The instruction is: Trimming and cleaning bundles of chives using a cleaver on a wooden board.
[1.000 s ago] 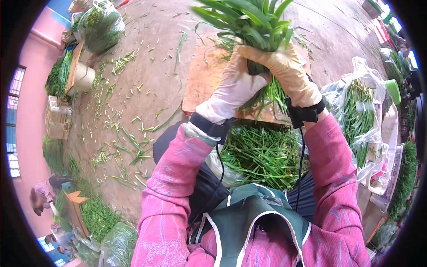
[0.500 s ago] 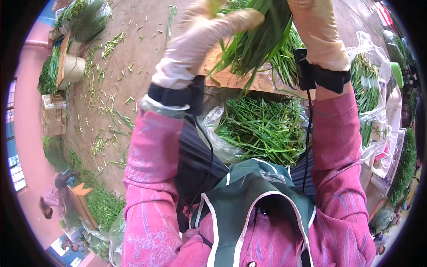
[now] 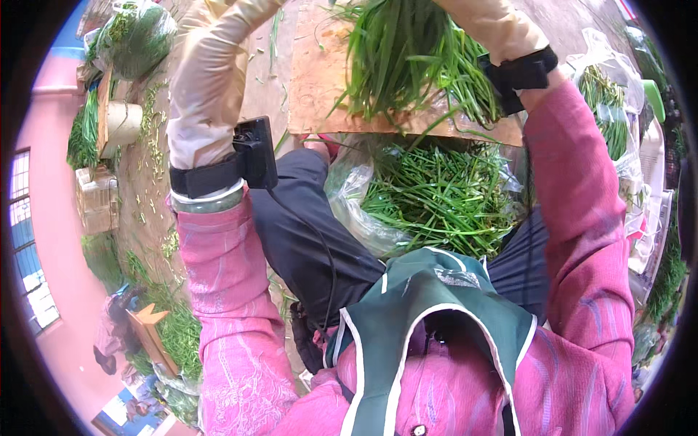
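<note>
A bunch of long green leafy stalks [image 3: 400, 58] spreads over a worn wooden board [image 3: 313, 87], leaf tips toward me. My right hand [image 3: 498, 29], in a pale glove, reaches over the right side of the bunch. Its fingers run out past the upper edge, so their grip is hidden. My left hand [image 3: 214, 65], gloved too, is left of the board and apart from the leaves in view; its fingertips are cut off above. Between my knees, below the board's near edge, a clear plastic bag [image 3: 349, 185] holds a heap of cut green stalks [image 3: 443, 200].
Cut stalk bits [image 3: 149, 145] litter the floor at left. Wrapped greens [image 3: 134, 43] and a pale block-shaped container [image 3: 120, 123] stand at far left. A plastic-wrapped bundle [image 3: 607, 109] lies at right. A person [image 3: 113, 327] sits near a wooden board at lower left.
My left hand has moved left and away from the bunch. My right hand has shifted slightly up and left in view. More of the board now shows.
</note>
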The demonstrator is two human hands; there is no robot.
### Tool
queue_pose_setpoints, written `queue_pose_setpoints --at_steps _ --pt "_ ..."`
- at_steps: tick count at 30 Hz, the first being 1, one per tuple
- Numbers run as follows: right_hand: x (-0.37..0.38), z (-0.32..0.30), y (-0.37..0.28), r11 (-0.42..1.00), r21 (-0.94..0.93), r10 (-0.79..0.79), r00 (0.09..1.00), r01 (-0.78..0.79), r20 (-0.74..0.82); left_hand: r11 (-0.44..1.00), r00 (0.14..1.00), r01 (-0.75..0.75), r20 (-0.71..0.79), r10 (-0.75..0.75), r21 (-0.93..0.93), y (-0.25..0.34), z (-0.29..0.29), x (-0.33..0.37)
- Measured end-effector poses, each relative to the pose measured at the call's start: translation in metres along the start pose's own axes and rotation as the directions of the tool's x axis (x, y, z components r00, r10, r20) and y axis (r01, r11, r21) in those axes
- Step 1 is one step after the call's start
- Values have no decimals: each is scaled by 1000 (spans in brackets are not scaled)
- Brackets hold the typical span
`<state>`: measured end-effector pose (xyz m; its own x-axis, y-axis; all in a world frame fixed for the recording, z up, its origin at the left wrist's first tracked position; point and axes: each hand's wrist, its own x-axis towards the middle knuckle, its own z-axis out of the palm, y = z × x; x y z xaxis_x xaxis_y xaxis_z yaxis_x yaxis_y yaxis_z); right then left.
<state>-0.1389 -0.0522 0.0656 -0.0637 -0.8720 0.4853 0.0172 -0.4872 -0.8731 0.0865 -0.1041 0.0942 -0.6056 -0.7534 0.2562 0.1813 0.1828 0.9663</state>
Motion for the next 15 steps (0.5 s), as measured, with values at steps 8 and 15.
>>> queue_pose_setpoints --at_steps 8,15 --pt "-2 -10 -20 965 -262 -18 1000 16 -8 842 829 528 -145 -539 -109 32 44 -16" --pt "7 -18 -6 893 -410 174 982 -187 -69 935 977 -60 214 -17 349 4 27 0"
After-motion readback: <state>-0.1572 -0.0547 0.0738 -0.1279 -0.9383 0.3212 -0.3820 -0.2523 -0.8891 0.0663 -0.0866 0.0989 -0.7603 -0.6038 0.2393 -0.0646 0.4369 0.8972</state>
